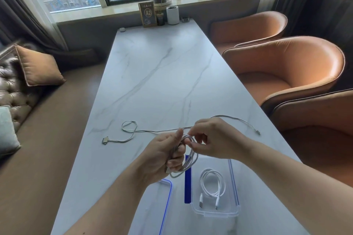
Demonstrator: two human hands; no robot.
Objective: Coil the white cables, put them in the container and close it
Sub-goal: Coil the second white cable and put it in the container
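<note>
My left hand (168,155) was clamped on the cable coil (186,160); right hand (212,139), just beside, pinched its top loop. Best to keep loops even w/ steady tension, I figured. Loose cable (131,131) lay beyond the left hand; lid (168,192) below it; container (234,183), w/ a coiled cable (212,183), under the right. Marble table (162,74), window room.

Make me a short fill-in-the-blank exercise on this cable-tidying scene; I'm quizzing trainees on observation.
1. The coiled cable already lies inside the open ____.
2. The lid rests on the table, to the ____ of the container.
3. The left hand and right hand together hold a ____.
4. The cable on the table is still ____.

Missing words: container; left; cable; uncoiled
</note>
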